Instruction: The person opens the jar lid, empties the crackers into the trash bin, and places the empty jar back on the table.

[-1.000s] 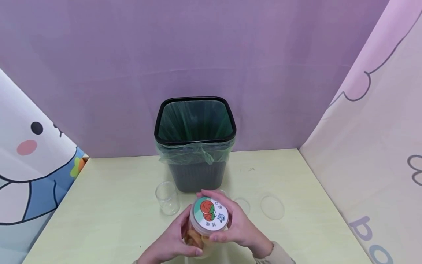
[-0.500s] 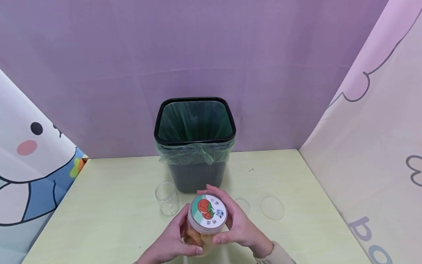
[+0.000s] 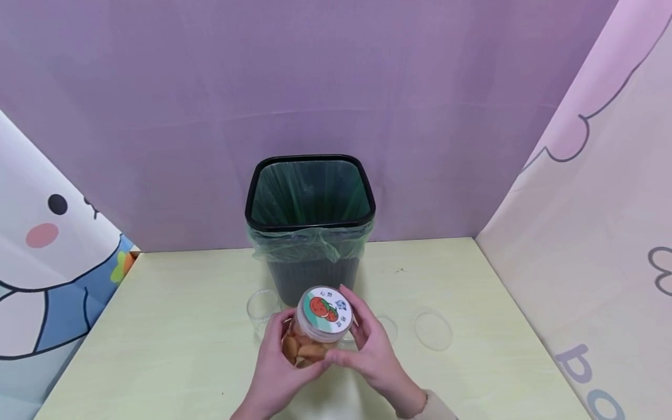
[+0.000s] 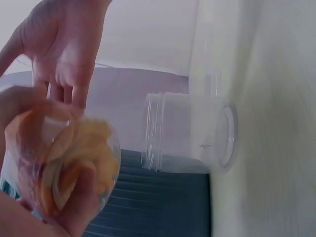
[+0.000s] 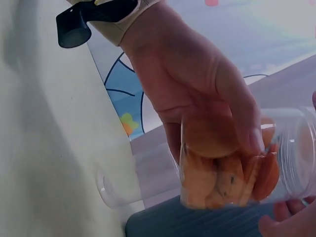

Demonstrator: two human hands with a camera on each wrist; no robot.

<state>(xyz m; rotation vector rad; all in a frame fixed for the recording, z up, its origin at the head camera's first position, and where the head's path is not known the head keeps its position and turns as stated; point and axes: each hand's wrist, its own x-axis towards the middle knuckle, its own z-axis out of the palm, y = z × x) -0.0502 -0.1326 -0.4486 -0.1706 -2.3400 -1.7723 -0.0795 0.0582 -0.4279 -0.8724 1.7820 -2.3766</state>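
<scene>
A clear lidded jar (image 3: pixel 308 350) of orange-brown rounded pieces is held off the table in front of the bin. Its lid (image 3: pixel 328 310) bears a tomato picture. My left hand (image 3: pixel 280 364) grips the body, its thumb across the pieces (image 5: pixel 212 170) in the right wrist view. My right hand (image 3: pixel 374 350) reaches round the other side, index fingertip at the lid's edge, thumb against the front of the jar. Part of its palm stands off the jar (image 4: pixel 98 153) in the left wrist view. The right fingertips are partly hidden there.
A black-rimmed bin (image 3: pixel 317 274) with a green liner stands behind the jar. An uncapped clear jar (image 3: pixel 257 306) is at left, another (image 4: pixel 182 133) behind the held one. Two clear rings (image 3: pixel 433 330) lie at right on the pale table (image 3: pixel 157 326). A purple cloth backs it.
Both hands and the lidded jar have moved up and slightly left in the head view. The lid's picture has turned, and more of the pieces shows between the hands.
</scene>
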